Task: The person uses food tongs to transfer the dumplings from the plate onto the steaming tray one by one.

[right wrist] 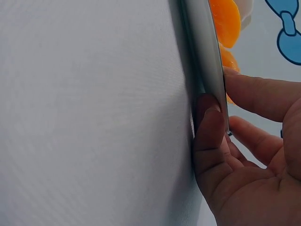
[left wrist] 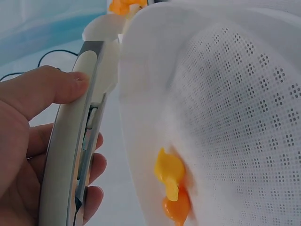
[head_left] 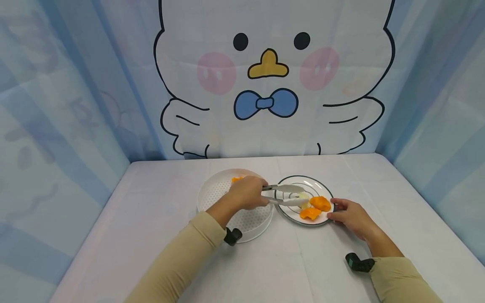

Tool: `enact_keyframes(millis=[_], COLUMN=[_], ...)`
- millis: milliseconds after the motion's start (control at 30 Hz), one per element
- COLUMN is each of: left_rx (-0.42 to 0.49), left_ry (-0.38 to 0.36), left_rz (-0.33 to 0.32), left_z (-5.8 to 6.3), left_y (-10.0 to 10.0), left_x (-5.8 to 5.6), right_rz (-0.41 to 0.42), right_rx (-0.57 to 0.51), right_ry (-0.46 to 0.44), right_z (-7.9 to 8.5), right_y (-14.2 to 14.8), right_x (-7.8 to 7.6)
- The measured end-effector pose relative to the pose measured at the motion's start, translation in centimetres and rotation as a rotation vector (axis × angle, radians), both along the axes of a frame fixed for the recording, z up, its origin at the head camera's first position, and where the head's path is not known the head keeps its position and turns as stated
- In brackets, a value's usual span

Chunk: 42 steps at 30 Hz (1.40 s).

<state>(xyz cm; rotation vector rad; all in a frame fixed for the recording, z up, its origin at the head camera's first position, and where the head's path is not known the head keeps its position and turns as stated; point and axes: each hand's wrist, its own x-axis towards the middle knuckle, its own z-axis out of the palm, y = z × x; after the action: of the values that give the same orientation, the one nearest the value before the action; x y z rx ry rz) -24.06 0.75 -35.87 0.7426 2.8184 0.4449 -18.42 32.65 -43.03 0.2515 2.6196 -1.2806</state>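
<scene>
My left hand point(head_left: 246, 192) grips a pair of tongs point(left wrist: 70, 136), thumb along one arm and fingers curled round the other. The tong heads reach over a dark-rimmed white plate point(head_left: 291, 180), beside a pale piece point(head_left: 304, 201); whether they touch it I cannot tell. Two orange pieces point(head_left: 320, 203) lie on the plate's right side. My right hand point(head_left: 352, 216) pinches the plate's right rim between thumb and fingers, some fingertips under it in the right wrist view. Below my left forearm stands a round white perforated basket point(head_left: 212, 191), partly hidden by that arm.
Inside the basket, against its wall, are a yellow piece point(left wrist: 170, 167) and an orange piece point(left wrist: 178, 207). A white cloth point(head_left: 151, 210) covers the table. Behind it hangs a curtain point(head_left: 273, 134) with a cartoon bird, and blue-and-white curtains flank both sides.
</scene>
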Motion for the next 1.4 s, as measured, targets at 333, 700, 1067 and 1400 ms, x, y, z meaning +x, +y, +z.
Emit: enact_keyframes(millis=[333,700,1067,1400], left_rx=[-0.027,-0.043,0.02,0.069], left_ry=[0.078,0.006,0.035,0.069], left_rz=[-0.021,-0.019,-0.026,0.097], left_z=[0.5,-0.6,-0.3,1.3], left_y=[-0.3,0.9,-0.3,-4.5], left_x=[0.1,-0.2,0.0,-0.2], right_rz=[0.005,-0.001,-0.002,-0.012], right_rx=[-0.001,0.001,0.014,0.025], right_ry=[0.005,0.003,0.007,0.003], right_z=[0.1,0.1,-0.1,-0.2], right_y=[-0.1,-0.1,0.0,-0.1], right_x=[0.1,0.1,0.1,0.1])
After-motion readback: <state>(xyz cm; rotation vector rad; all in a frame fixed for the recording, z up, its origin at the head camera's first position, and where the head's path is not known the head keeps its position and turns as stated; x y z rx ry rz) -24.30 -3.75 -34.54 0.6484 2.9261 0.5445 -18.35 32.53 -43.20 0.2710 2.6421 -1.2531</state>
